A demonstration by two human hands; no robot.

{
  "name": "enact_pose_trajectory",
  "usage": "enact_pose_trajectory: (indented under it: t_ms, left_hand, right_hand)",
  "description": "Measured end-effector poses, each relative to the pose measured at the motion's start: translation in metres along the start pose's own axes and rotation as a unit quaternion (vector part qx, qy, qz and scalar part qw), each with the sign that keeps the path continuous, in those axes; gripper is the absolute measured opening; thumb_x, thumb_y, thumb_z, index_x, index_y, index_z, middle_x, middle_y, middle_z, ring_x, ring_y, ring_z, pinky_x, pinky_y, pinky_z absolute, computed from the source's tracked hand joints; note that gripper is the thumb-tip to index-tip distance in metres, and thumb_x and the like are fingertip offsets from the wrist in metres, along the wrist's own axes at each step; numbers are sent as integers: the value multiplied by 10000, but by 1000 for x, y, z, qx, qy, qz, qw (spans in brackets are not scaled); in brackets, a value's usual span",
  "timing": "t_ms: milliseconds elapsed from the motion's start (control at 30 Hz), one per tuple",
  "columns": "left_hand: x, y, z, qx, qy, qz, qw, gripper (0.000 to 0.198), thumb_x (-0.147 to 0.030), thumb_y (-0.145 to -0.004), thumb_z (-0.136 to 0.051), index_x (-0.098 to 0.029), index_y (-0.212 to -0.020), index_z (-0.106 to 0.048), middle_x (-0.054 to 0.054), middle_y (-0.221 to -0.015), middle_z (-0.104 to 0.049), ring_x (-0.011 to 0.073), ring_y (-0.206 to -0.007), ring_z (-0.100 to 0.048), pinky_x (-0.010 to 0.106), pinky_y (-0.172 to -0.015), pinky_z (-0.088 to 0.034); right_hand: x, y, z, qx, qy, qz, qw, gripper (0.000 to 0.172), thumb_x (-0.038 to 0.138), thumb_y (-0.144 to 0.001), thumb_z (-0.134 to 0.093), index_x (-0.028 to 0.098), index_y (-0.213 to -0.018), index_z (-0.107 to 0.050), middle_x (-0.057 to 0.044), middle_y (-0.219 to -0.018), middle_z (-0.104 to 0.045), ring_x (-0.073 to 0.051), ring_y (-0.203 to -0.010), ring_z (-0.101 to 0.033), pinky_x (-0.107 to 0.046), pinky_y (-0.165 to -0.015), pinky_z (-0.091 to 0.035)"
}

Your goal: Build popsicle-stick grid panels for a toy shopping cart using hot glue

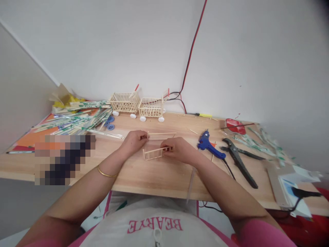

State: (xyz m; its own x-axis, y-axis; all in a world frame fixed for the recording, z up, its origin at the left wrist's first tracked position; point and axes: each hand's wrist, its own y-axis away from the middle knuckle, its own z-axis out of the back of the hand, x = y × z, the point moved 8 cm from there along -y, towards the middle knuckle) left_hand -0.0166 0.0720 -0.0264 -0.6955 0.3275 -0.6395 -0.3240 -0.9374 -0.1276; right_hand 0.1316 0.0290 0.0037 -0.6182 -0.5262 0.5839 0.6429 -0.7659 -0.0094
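A small frame of thin wooden sticks (154, 154) is held near the middle of the wooden table (159, 178). My right hand (176, 149) pinches its right end, with the rungs showing to the left of the fingers. Behind it, my left hand (136, 140) has its fingers closed at the left end of another stick piece (161, 133), whose long sticks reach right, past my right hand. Two small stick carts with white wheels, one at the left (124, 103) and one at the right (151, 108), stand against the wall.
Wrapped sticks (77, 118) pile up at the left, beside blue wheels (110, 127). A blue glue gun (210, 145), black-handled pliers (239, 161) and a red object (235, 126) lie at the right. A yellow-handled tool (204, 115) lies near the wall.
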Motion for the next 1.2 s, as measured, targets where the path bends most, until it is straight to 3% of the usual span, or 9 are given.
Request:
enact_pose_trajectory:
  t_ms: [633, 867, 967, 1067, 1133, 1200]
  left_hand:
    - [0, 1, 1, -5, 7, -12, 1000, 139, -250, -751, -552, -164, -703, -649, -1, -666, -637, 142, -655, -564, 229, -617, -371]
    - [1, 1, 2, -7, 16, -1, 1000, 153, -254, -739, -545, -164, -728, -668, 4, -655, -646, 156, -657, -570, 234, -616, -386]
    - [-2, 2, 3, -5, 34, 1, 999, 189, -264, -761, -513, -162, -781, -671, 17, -726, -678, 171, -698, -588, 237, -632, -398]
    - [-1, 2, 5, -7, 17, 13, 1000, 181, -276, -761, -513, -166, -788, -655, 14, -713, -666, 176, -682, -579, 245, -623, -399]
    - [0, 2, 7, -14, -4, 19, 1000, 149, -270, -750, -524, -167, -727, -630, 2, -642, -627, 166, -627, -553, 248, -602, -392]
    - [0, 2, 8, -19, -14, 8, 1000, 146, -257, -761, -509, -169, -710, -614, -4, -614, -600, 157, -602, -537, 250, -601, -389]
  right_hand:
    - [-3, 8, 12, 27, -2, 11, 1000, 212, 114, -744, -540, 174, -904, -666, -25, -812, -682, -143, -726, -578, -233, -633, -376]
    - [-16, 7, 16, -5, -79, -20, 997, 106, 181, -766, -577, 158, -809, -670, -6, -699, -645, -115, -634, -543, -226, -579, -376]
    - [-30, 6, 15, -13, -256, -71, 964, 164, 306, -779, -622, 155, -827, -667, -16, -725, -655, -114, -651, -569, -238, -605, -427]
    - [-38, 5, 12, -17, -458, -108, 882, 258, 377, -744, -678, 154, -871, -660, -37, -797, -678, -126, -718, -620, -269, -676, -487]
    - [-39, 4, 10, -24, -524, -119, 843, 272, 362, -708, -720, 150, -866, -661, -42, -803, -682, -128, -730, -635, -270, -686, -502]
    - [-38, 4, 10, -31, -552, -122, 824, 262, 326, -676, -753, 145, -841, -660, -39, -790, -685, -123, -722, -639, -259, -677, -508]
